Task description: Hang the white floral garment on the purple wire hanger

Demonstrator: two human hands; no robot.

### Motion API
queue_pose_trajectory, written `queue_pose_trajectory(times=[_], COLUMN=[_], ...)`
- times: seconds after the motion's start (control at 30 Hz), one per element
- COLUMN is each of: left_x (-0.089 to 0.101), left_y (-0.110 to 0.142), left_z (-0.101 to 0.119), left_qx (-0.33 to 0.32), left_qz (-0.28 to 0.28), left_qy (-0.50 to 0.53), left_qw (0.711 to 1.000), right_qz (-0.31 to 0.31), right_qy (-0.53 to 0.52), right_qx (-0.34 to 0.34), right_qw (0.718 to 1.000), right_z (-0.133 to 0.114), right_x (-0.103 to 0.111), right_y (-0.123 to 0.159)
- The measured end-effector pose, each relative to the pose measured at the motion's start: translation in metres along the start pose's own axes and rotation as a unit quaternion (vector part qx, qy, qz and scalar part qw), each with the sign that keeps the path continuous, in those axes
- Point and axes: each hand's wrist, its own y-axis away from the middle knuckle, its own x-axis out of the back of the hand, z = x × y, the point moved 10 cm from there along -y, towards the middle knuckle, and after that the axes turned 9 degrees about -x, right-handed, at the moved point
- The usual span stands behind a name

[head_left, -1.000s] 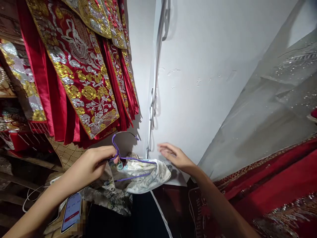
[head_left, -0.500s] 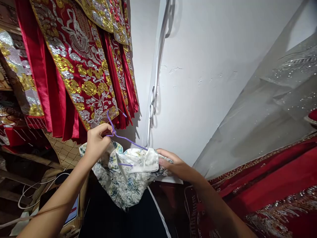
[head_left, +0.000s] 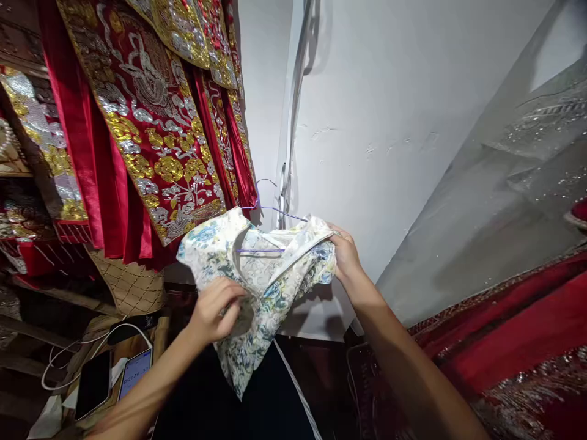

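Note:
A floral top (head_left: pixel 287 293), white with blue and yellow-green patterns and a V-shaped neckline, hangs on a thin purple hanger (head_left: pixel 275 209). The hanger's hook and upper wire rise above the collar, and its lower bar shows inside the neck opening. My right hand (head_left: pixel 346 252) is closed on the top's right shoulder, where the hanger's end is hidden under cloth. In front of the chest, my left hand (head_left: pixel 217 310) has its fingers bent against the fabric below the neckline. The cloth between those fingers is mostly hidden.
Red garments with gold and silver embroidery (head_left: pixel 169 165) hang at left. A white wall (head_left: pixel 367 146) stands ahead, with a metal strip (head_left: pixel 288 116). Sheer sparkly fabric (head_left: pixel 495 177) and red cloth (head_left: pixel 499 330) are at right. Two phones (head_left: pixel 94 384) and a white cable (head_left: pixel 50 360) lie lower left.
My left hand has let go of the hanger's neck and moved down to the top's front. The top is raised and spread wider, facing me, with my right hand still on its shoulder.

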Motion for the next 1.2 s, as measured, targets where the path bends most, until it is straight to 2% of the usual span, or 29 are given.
queue_pose_trajectory(times=[0.07,0.13,0.23,0.33,0.4,0.47,0.53,0.63,0.73,0.8,0.83,0.9,0.97,1.0,1.03,1.07,1.1,1.13,1.2], left_x=[-0.031,-0.064,-0.107,-0.133,-0.146,-0.156,-0.165,-0.172,-0.175,-0.176,-0.174,-0.168,-0.161,-0.158,-0.156,-0.155,-0.154,-0.154,-0.156], left_y=[0.012,0.024,0.039,0.050,0.059,0.068,0.075,0.086,0.096,0.100,0.101,0.102,0.105,0.105,0.103,0.101,0.097,0.093,0.084], left_z=[-0.005,-0.012,-0.014,-0.016,-0.017,-0.014,-0.009,-0.002,0.004,0.013,0.017,0.023,0.027,0.028,0.030,0.032,0.034,0.035,0.038], left_qx=[0.061,0.134,0.185,0.205,0.221,0.226,0.231,0.266,0.311,0.328,0.338,0.366,0.398,0.408,0.412,0.412,0.408,0.404,0.401], left_qz=[-0.051,-0.129,-0.250,-0.324,-0.350,-0.360,-0.351,-0.310,-0.277,-0.260,-0.244,-0.197,-0.146,-0.127,-0.113,-0.101,-0.092,-0.084,-0.073], left_qy=[0.035,0.056,0.072,0.058,0.047,0.044,0.059,0.103,0.144,0.191,0.216,0.256,0.277,0.284,0.290,0.295,0.301,0.307,0.325], left_qw=[0.996,0.981,0.948,0.922,0.909,0.904,0.905,0.907,0.898,0.888,0.883,0.873,0.862,0.858,0.856,0.856,0.857,0.858,0.854], right_qz=[0.044,0.073,0.072,0.072,0.059,0.031,0.010,-0.044,-0.177,-0.228,-0.225,-0.163,-0.025,0.086,0.176,0.213,0.193,0.119,0.010], right_qy=[-0.051,-0.078,-0.098,-0.105,-0.075,0.014,0.166,0.376,0.414,0.379,0.352,0.284,0.206,0.170,0.156,0.153,0.154,0.162,0.204], right_qx=[0.008,0.013,0.018,0.023,0.023,0.028,0.061,0.146,0.216,0.253,0.257,0.227,0.166,0.144,0.111,0.063,0.017,-0.023,-0.062], right_qw=[0.998,0.994,0.992,0.992,0.995,0.999,0.984,0.914,0.866,0.861,0.871,0.917,0.964,0.971,0.966,0.963,0.969,0.979,0.977], right_z=[0.004,0.010,0.020,0.028,0.030,0.026,0.014,-0.003,-0.005,-0.004,-0.001,0.016,0.054,0.076,0.103,0.134,0.164,0.191,0.224], right_x=[0.026,0.055,0.086,0.101,0.099,0.088,0.070,0.020,-0.047,-0.076,-0.081,-0.067,-0.025,0.005,0.030,0.045,0.047,0.036,0.013], right_y=[0.000,0.006,0.018,0.026,0.027,0.025,0.023,0.028,0.055,0.080,0.091,0.107,0.123,0.137,0.153,0.166,0.175,0.180,0.190])
